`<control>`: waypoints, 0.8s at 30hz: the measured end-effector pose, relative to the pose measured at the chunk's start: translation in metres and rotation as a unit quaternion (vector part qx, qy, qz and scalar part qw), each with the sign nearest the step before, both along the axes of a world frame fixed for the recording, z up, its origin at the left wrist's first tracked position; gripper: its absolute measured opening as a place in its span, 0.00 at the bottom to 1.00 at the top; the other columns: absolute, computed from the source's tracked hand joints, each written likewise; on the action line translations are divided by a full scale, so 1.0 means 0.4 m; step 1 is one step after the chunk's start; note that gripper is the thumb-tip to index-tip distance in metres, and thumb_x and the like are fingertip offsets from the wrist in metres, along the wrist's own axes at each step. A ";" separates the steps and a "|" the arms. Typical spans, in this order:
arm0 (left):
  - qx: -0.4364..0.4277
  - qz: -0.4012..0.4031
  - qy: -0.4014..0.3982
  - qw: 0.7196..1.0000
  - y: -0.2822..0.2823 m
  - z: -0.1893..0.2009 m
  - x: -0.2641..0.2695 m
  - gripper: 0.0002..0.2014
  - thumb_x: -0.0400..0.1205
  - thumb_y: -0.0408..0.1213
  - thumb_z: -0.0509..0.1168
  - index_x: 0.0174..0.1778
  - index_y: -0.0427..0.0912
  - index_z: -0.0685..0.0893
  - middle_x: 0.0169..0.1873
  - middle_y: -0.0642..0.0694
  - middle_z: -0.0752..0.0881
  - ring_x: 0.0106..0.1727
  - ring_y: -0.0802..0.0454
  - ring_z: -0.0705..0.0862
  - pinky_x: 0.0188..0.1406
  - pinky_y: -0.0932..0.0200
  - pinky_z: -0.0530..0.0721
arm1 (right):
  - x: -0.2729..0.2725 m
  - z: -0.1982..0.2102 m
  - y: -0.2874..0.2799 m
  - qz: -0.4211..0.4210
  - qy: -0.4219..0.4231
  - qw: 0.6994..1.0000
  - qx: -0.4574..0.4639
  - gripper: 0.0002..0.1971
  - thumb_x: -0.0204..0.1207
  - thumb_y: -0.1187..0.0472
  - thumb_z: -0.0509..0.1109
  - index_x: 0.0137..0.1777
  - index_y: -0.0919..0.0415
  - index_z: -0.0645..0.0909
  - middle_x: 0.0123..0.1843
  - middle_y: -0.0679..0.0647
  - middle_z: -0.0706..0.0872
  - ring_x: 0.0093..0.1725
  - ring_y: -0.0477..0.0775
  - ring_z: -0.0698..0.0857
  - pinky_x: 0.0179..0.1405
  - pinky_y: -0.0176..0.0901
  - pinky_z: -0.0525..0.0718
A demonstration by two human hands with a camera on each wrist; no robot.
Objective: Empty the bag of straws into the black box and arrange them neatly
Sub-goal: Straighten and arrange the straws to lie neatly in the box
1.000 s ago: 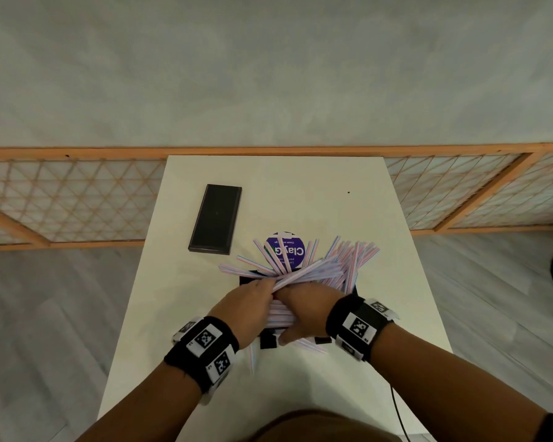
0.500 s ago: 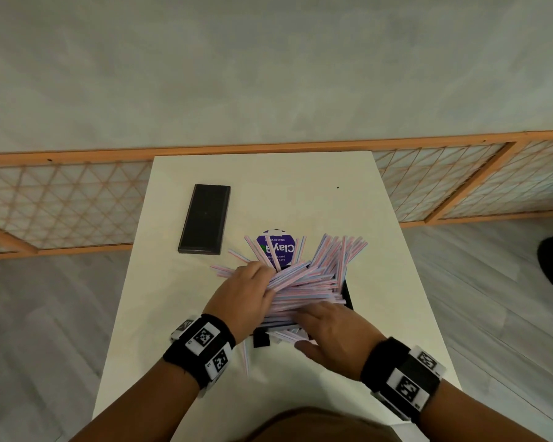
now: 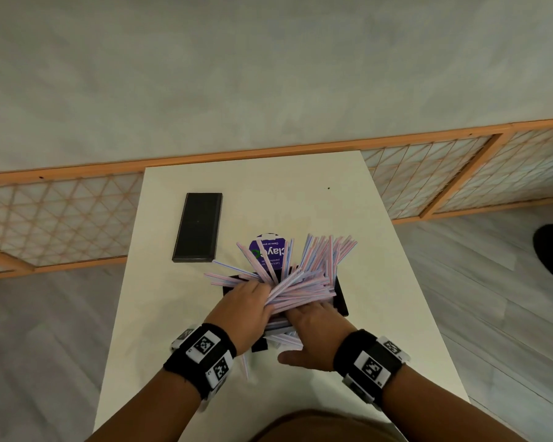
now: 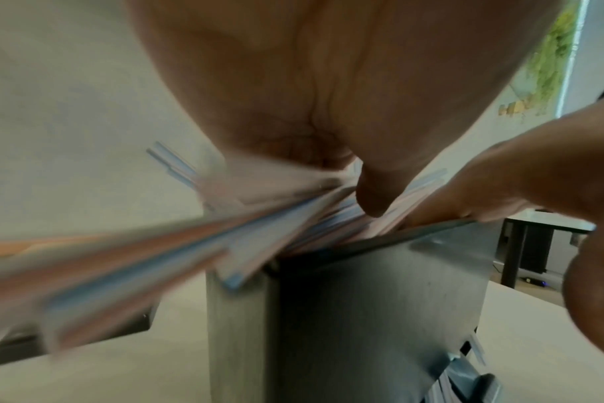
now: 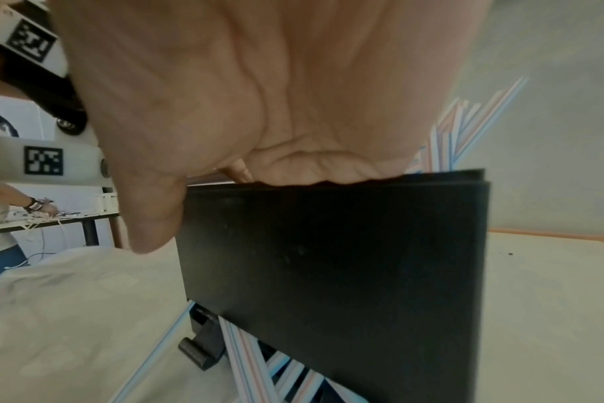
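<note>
The black box [image 3: 341,299] stands mid-table, with pink-and-blue striped straws [image 3: 304,277] fanning out of its top in a messy spread. My left hand [image 3: 245,306] grips the near end of the straw bundle, thumb [image 4: 373,196] pressing on it. My right hand [image 3: 313,327] lies flat over the box's near wall [image 5: 328,272]. Its fingers reach inside under the straws and are hidden, while its thumb sticks out to the left. The bag with its purple label [image 3: 268,250] lies just behind the box, partly covered by straws.
A flat black lid [image 3: 198,226] lies at the table's far left. A few loose straws [image 3: 286,339] lie on the table by the box's near side, next to a small black latch piece [image 5: 200,346]. A lattice screen runs behind the white table [image 3: 396,314].
My right hand let go of the bundle, drew back toward me, then slid forward over the box's near wall under the straws. My left hand has kept its hold.
</note>
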State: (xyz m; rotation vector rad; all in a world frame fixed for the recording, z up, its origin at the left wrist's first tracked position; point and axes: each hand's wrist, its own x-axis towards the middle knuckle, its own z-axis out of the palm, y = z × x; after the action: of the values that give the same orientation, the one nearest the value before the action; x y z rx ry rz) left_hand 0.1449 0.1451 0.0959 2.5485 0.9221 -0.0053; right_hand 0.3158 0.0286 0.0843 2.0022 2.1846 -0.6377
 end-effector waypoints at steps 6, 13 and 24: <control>0.005 -0.002 0.021 1.000 -0.011 -0.009 -0.004 0.16 0.89 0.48 0.58 0.72 0.52 0.76 0.63 0.51 0.82 0.64 0.49 0.80 0.69 0.50 0.79 | -0.002 -0.020 0.027 0.003 0.000 1.000 -0.013 0.53 0.60 0.20 0.58 0.82 0.52 0.67 0.78 0.54 0.80 0.77 0.63 0.77 0.79 0.61 0.72; -0.007 0.022 0.046 0.999 -0.013 -0.010 -0.028 0.12 0.90 0.44 0.55 0.69 0.49 0.75 0.65 0.49 0.79 0.64 0.46 0.79 0.67 0.50 0.80 | -0.008 0.005 0.042 -0.009 0.029 1.000 0.004 0.45 0.68 0.32 0.73 0.83 0.48 0.65 0.83 0.53 0.72 0.83 0.62 0.69 0.83 0.59 0.66; -0.065 0.039 -0.019 0.997 -0.018 0.001 -0.042 0.15 0.90 0.46 0.57 0.72 0.50 0.75 0.65 0.49 0.80 0.65 0.47 0.77 0.66 0.52 0.78 | 0.018 0.021 0.029 0.009 0.031 0.999 0.035 0.41 0.66 0.31 0.68 0.79 0.46 0.70 0.78 0.50 0.78 0.78 0.58 0.75 0.78 0.56 0.75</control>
State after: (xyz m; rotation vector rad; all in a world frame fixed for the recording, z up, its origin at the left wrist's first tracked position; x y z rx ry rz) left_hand 0.1280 0.1381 0.0963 2.3850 0.9724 0.0064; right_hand 0.3232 0.0403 0.0926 2.0191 2.2888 -0.6397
